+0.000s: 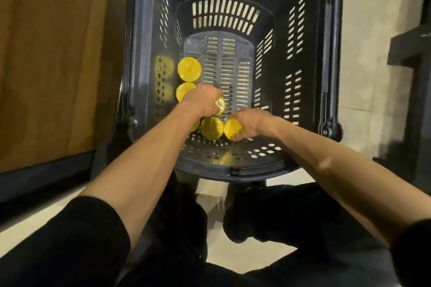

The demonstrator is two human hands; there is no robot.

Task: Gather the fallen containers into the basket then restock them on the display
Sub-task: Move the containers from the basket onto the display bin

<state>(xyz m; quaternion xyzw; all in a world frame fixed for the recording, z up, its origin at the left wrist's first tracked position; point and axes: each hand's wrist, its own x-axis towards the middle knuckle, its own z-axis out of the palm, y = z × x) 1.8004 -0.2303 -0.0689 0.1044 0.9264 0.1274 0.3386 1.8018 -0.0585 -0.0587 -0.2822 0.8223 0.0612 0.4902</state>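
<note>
- Basket (331,53), dark slotted plastic, centre frame: holds yellow-lidded containers (189,69) upright along its left and near walls.
- Left hand (202,100): closed around one container (220,105).
- Right hand (250,122): fingers gripping another container (231,128), lower centre.

No text, label, brand, number or sign can be read anywhere. The yellow lids (189,69) just beyond the left hand (202,100) and beside the right hand (248,123) show only faint raised marks, too blurred to make out. The slotted walls and rim of the dark basket (235,171) around both hands carry no legible lettering.
</note>
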